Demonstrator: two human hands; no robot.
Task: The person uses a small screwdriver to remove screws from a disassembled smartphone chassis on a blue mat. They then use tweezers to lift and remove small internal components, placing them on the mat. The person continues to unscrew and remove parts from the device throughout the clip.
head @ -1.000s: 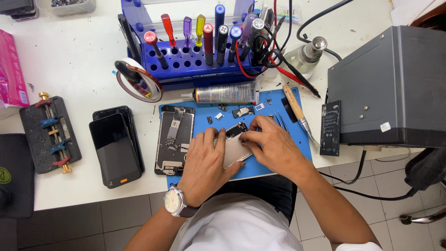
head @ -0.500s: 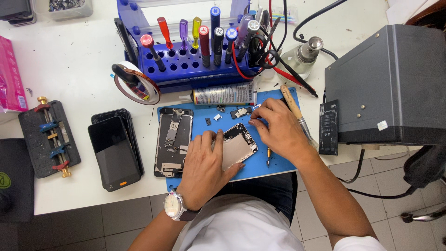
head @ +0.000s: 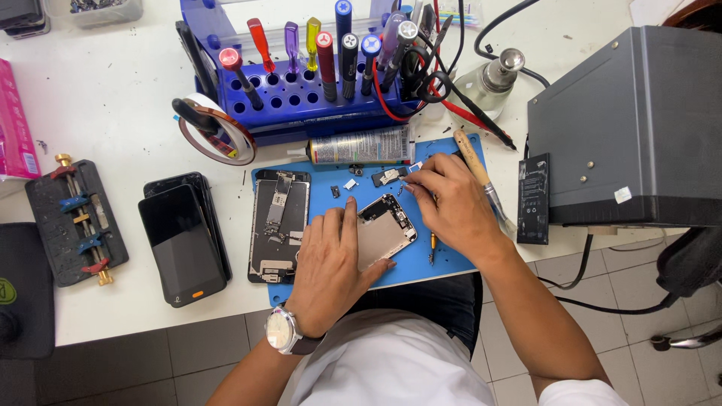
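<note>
Since the earlier frame, the right hand (head: 451, 207) has been shifted from the phone shell toward the small parts at the top of the blue mat (head: 451, 263). Its fingertips are pinched together near a small bracket (head: 389, 177); whether anything is gripped cannot be told. The left hand (head: 331, 263) is laid flat, fingers extended, on the opened phone shell (head: 387, 229), whose lower part is hidden beneath it. One second gutted phone (head: 278, 225) is seen on the mat's left edge. Two dark phones (head: 184, 240) are stacked on the table, the lower mostly covered. One glue tube (head: 361, 144) lies above the mat. One battery (head: 534, 199) lies right of it.
</note>
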